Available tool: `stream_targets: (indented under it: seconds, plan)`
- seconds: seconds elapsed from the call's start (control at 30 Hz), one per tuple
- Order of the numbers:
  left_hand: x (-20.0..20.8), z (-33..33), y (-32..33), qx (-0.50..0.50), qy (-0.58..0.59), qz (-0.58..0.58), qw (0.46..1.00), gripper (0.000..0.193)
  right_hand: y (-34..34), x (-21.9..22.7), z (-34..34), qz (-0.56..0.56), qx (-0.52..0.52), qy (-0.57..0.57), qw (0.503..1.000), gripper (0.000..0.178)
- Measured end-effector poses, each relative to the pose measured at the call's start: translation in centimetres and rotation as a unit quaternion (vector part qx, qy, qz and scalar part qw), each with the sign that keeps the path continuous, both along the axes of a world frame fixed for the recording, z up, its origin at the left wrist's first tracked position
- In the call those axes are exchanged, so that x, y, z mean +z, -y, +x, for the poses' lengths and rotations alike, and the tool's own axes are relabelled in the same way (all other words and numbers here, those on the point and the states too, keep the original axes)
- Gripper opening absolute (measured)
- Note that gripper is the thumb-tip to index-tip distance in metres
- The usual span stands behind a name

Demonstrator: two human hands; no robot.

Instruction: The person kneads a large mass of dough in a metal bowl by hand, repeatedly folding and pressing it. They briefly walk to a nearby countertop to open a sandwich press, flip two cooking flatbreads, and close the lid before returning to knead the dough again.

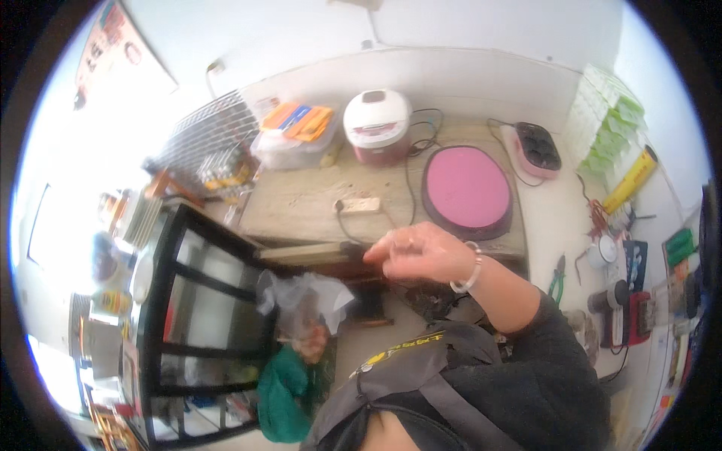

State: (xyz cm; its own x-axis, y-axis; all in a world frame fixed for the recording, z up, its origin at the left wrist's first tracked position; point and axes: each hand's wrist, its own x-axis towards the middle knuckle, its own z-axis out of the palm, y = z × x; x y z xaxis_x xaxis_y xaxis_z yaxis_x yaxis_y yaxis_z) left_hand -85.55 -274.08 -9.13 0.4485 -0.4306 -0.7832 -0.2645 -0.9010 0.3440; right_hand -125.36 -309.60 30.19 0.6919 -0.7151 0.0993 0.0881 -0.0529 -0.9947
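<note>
My left hand (310, 344) is low at centre left, its fingers closed on a thin, clear plastic bag (307, 295) that puffs up above it. Green fabric (287, 395) lies just below that hand, at the wrist. My right hand (425, 252), with a pale bracelet on its wrist, hangs over the front edge of a wooden table (289, 199). Its fingers are curled together; whether anything is in them is hidden. Left of its fingertips, a wooden board (308, 252) juts from the table front.
On the table stand a white rice cooker (377, 124), a round pink-topped appliance (468, 188), a power strip (359, 206) and a plastic box (297, 150) with orange packets. A black-framed rack (207, 349) stands to the left. Green-handled pliers (557, 279) lie to the right.
</note>
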Motion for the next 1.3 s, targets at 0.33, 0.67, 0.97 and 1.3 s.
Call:
stream_targets:
  seconds: [0.33, 0.67, 0.97, 1.3]
  plan:
    - [2.0, -2.8, 12.8, -0.099, 0.053, -0.001, 0.994, 0.035, 15.1, -22.2, -22.0, -0.023, -0.477, -0.327, 0.815, 0.037]
    - [4.1, -3.5, 16.8, -0.12, 0.098, -0.002, 0.988, 0.037, 28.1, -25.9, -31.9, 0.041, -0.451, -0.46, 0.764, 0.063]
    - [4.0, -3.4, 12.7, -0.025, 0.142, -0.019, 0.989, 0.046, 39.0, -28.0, -33.0, 0.008, -0.399, -0.464, 0.791, 0.071]
    - [5.5, -6.8, 10.2, -0.093, 0.199, -0.014, 0.975, 0.035, 43.6, -27.2, -28.5, 0.031, -0.32, -0.427, 0.845, 0.062]
